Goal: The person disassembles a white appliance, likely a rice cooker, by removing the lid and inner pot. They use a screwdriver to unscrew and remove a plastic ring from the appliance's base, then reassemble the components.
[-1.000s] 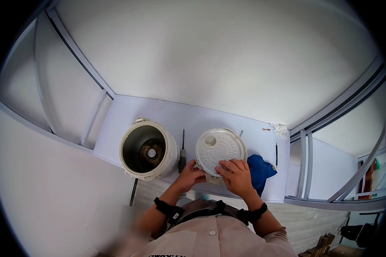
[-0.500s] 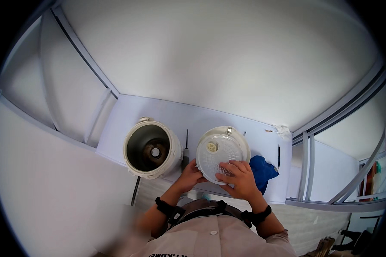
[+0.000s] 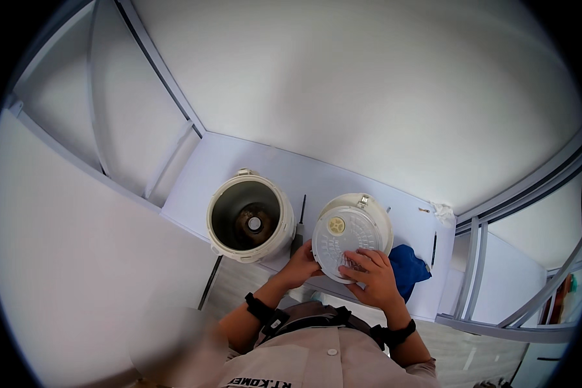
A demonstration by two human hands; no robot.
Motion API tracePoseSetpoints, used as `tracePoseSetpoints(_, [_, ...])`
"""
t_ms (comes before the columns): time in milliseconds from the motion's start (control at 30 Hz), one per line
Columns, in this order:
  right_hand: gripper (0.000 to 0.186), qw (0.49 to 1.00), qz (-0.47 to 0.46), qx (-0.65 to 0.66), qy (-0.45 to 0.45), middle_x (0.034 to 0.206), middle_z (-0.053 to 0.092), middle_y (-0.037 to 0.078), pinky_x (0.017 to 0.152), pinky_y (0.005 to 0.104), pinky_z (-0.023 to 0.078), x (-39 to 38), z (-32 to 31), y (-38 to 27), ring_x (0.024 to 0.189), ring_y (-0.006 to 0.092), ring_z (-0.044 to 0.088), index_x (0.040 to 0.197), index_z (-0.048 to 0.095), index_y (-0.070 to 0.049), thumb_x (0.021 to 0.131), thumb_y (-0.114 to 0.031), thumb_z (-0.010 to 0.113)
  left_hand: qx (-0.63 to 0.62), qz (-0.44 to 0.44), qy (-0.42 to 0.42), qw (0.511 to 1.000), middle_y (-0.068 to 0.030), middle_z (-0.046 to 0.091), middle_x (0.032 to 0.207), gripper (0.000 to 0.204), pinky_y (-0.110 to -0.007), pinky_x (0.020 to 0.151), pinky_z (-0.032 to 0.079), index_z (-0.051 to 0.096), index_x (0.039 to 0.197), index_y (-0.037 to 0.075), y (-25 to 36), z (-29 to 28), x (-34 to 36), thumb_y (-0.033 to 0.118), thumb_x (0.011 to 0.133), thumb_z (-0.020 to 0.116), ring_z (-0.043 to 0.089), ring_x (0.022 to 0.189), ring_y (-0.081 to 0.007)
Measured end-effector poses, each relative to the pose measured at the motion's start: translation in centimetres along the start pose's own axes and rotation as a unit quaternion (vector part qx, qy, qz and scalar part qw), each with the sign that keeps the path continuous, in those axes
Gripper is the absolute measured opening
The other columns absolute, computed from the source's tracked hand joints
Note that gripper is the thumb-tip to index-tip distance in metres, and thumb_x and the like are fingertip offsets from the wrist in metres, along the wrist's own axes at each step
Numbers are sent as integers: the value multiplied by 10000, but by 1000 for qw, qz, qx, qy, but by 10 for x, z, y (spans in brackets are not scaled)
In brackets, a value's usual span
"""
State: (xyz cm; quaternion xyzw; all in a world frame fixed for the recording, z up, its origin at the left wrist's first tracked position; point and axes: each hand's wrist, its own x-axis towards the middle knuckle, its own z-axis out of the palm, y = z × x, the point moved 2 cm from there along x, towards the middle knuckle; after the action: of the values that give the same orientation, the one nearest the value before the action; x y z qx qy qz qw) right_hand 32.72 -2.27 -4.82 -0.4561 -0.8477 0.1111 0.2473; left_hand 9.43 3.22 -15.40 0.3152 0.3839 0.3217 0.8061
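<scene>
Between my hands is a round, pale inner lid [image 3: 332, 251] with embossed marks and a yellow vent cap [image 3: 336, 226]. It lies tilted over a white rice cooker lid [image 3: 385, 226] with a metal latch, which it partly hides. My left hand [image 3: 299, 266] grips the inner lid's left rim, its fingertips hidden beneath. Spread over the right part of its face are the fingers of my right hand [image 3: 376, 278], with the thumb at the near edge. To the left stands the lidless rice cooker body [image 3: 282, 234], its inside dark with a brownish bottom and a round centre piece.
A screwdriver [image 3: 299, 231] lies between the cooker body and the lid on the white table [image 3: 194, 184]. Right of my right hand is a blue cloth [image 3: 406, 268]. Further right are a thin black pen-like stick [image 3: 434, 249], a small brownish piece [image 3: 423, 209] and crumpled white tissue [image 3: 443, 213].
The view has shifted, so the table and everything on it appear further right. Both hands keep about the same hold on the inner lid.
</scene>
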Motion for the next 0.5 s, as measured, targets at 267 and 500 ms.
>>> tracePoseSetpoints(267, [479, 1000, -3, 13, 4, 1462, 686, 20, 1096, 458, 480, 3, -5, 0, 1312, 300, 625, 1206, 824, -268, 746, -140, 859, -6, 9, -6, 1000, -100, 603, 1503, 620, -437, 1037, 641, 463, 1549, 110, 3, 1, 0, 16, 1002, 738, 667, 1332, -276])
tracePoseSetpoints(500, [425, 1000, -1, 4, 27, 1404, 719, 22, 1088, 460, 490, 2, -6, 4, 1286, 290, 638, 1188, 824, -234, 782, -107, 829, -2, -2, 3, 1000, -127, 625, 1470, 692, -421, 1022, 652, 393, 1600, 96, 7, 0, -2, 15, 1005, 737, 679, 1296, -275])
